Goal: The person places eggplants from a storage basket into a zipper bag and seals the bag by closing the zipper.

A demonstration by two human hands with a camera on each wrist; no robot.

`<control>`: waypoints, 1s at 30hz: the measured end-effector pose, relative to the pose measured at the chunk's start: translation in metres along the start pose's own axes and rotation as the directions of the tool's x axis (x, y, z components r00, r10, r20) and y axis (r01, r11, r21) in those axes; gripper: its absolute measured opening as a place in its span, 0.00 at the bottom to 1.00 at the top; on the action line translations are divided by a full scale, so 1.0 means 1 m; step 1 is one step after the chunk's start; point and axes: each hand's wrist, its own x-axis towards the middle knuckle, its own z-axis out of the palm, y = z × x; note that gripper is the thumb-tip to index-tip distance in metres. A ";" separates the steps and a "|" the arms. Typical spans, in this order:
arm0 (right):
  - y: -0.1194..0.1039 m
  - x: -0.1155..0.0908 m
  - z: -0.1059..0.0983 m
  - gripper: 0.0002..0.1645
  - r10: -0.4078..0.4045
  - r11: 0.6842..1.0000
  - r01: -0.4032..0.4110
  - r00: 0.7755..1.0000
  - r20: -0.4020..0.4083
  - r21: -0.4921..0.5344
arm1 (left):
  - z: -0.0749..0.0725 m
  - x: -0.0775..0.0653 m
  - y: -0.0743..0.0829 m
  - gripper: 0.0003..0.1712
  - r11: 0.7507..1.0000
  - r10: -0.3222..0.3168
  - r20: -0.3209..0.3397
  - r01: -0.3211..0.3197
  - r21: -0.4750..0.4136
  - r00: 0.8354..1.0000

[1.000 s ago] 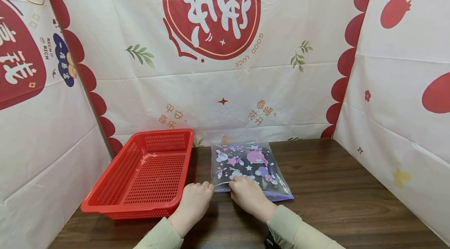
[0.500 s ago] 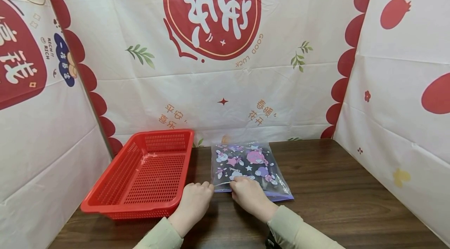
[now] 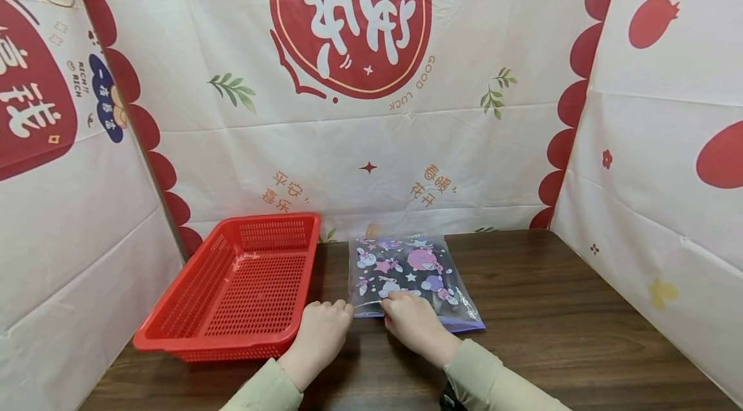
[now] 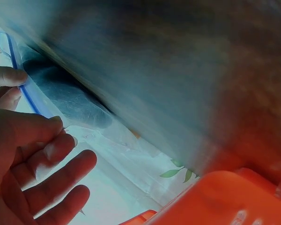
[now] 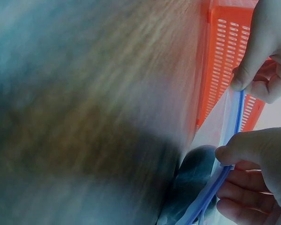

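Note:
A clear zip bag (image 3: 406, 262) printed with pink, purple and white cartoon figures lies on the table, its purple-blue zip edge (image 3: 464, 326) towards me. At the left end of that edge, my left hand (image 3: 322, 333) pinches the bag's corner between thumb and forefinger; its other fingers spread loosely in the left wrist view. A short way to the right, my right hand (image 3: 415, 324) pinches the blue zip strip (image 5: 239, 112), thumb on top and fingers curled below. Something dark and rounded (image 5: 194, 173) shows through the clear plastic, its kind hidden.
A red plastic basket (image 3: 298, 327) with slotted sides stands left of the bag, right beside my left hand. Dark wood table (image 3: 557, 308) extends to the right. White printed cloth (image 3: 360, 140) hangs behind and on both sides.
My right hand has slid slightly to the right along the bag's zip edge. The left hand, bag and basket have stayed in place.

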 end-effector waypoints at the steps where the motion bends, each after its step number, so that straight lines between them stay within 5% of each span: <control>1: 0.000 0.000 0.000 0.13 0.000 1.000 0.000 1.000 -0.001 0.000 | 0.000 0.000 0.000 0.06 1.000 0.000 0.002 0.000 -0.002 1.000; 30: 0.004 -0.003 -0.002 0.13 -0.009 1.000 0.009 1.000 0.005 -0.001 | 0.001 0.001 0.000 0.07 1.000 0.002 -0.011 -0.002 0.008 1.000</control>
